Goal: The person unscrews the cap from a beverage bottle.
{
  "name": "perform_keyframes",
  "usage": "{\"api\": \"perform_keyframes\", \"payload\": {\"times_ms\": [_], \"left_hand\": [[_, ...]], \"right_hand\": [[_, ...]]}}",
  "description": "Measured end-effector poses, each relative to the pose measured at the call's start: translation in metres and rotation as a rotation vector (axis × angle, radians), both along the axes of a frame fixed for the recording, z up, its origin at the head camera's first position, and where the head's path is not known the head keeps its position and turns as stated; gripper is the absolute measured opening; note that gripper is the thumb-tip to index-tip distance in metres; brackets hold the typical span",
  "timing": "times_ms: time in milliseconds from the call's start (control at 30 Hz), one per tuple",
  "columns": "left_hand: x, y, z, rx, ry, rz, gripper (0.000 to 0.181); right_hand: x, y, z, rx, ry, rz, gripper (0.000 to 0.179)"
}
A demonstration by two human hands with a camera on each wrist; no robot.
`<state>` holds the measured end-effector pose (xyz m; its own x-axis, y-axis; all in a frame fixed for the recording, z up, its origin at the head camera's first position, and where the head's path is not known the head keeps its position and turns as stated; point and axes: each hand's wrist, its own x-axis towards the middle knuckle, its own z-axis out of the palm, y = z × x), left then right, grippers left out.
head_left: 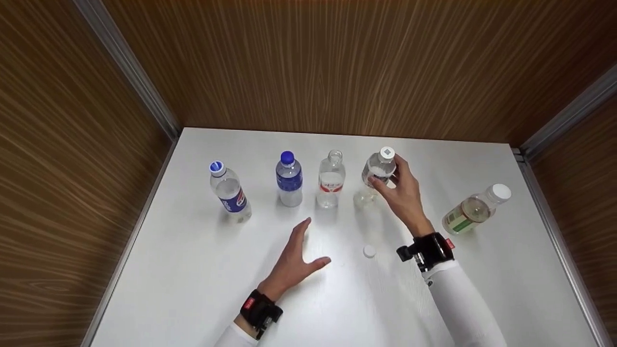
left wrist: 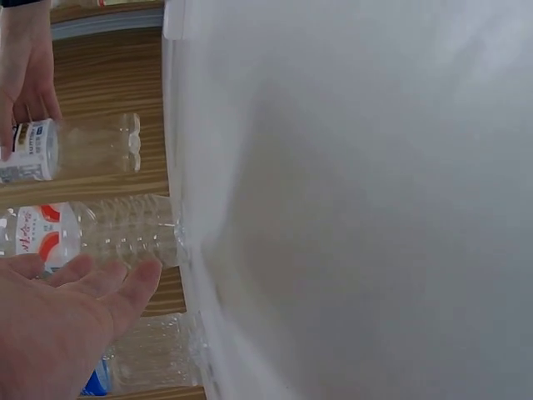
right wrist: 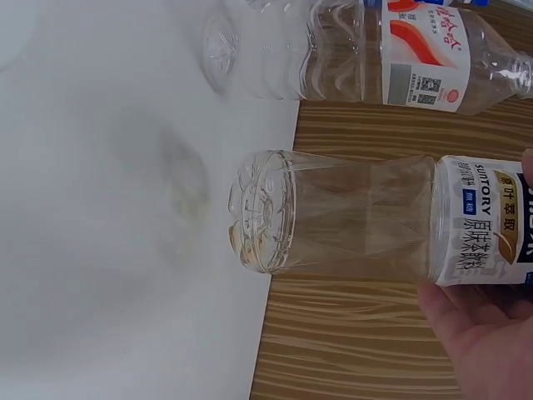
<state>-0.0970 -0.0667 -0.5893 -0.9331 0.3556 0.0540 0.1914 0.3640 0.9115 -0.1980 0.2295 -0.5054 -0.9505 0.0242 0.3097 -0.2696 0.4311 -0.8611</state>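
Note:
My right hand [head_left: 402, 197] grips a clear Suntory tea bottle [right wrist: 358, 217] round its white label; a white cap is on its top. The bottle stands upright, its base close over the white table [head_left: 193, 284]. To its left is an uncapped clear bottle [head_left: 330, 180] with a red and white label. My left hand [head_left: 291, 260] is held over the table in front of the bottles, thumb and fingers spread, nothing between them. In the left wrist view its fingers overlap the uncapped bottle. A small white cap [head_left: 369, 251] lies on the table between the hands.
A blue-capped bottle [head_left: 289, 178] and a bottle with a blue Pepsi label [head_left: 231, 193] stand to the left. On the right is a white-capped bottle [head_left: 475, 209] with a green label. Wood-grain panels [head_left: 313, 67] enclose the table's back and sides.

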Motion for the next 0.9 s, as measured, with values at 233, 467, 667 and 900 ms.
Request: {"api": "perform_keyframes", "payload": {"times_ms": [233,467,667,900], "left_hand": [[-0.005,0.005,0.004,-0.013,0.003,-0.019,0.103],[-0.016,0.013,0.017,0.011,0.090,-0.013,0.103],[-0.023,0.024,0.026,0.015,0.123,-0.018,0.105],[-0.032,0.037,0.034,0.049,0.153,-0.043,0.112]], "right_hand": [[0.028,-0.003,-0.002,-0.004,0.002,0.050,0.078],[0.057,-0.020,-0.009,-0.019,0.024,0.136,0.073],[0.074,-0.035,-0.007,-0.031,0.026,0.216,0.072],[0.089,-0.050,-0.011,-0.035,-0.026,0.303,0.073]]}}
